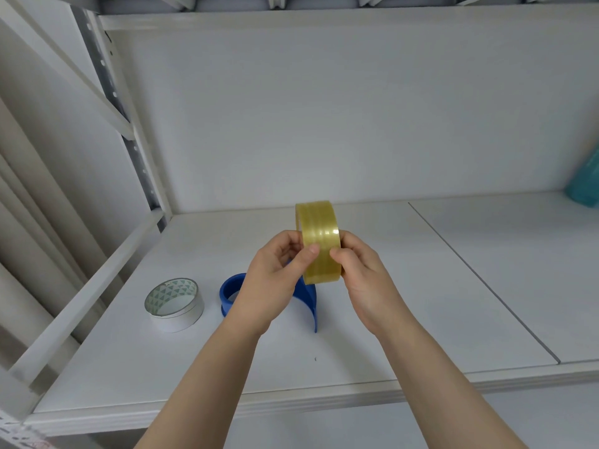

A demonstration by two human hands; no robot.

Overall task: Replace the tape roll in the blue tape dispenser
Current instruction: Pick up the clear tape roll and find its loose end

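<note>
At the lower left of the frame a white tape roll (174,304) with a triangle-patterned core lies flat on the white shelf (421,286). Just right of it, the blue tape dispenser (230,291) rests on the shelf, partly hidden behind the left hand (275,280). That hand is closed on the yellowish clear tape roll (319,241), thumb pressed on its outer face. The roll is held upright on edge above the shelf, near frame centre, over the dispenser. The right hand (363,273) grips the roll's other side, thumb also on the outer face. A teal object (585,179) sits at the right edge.
</note>
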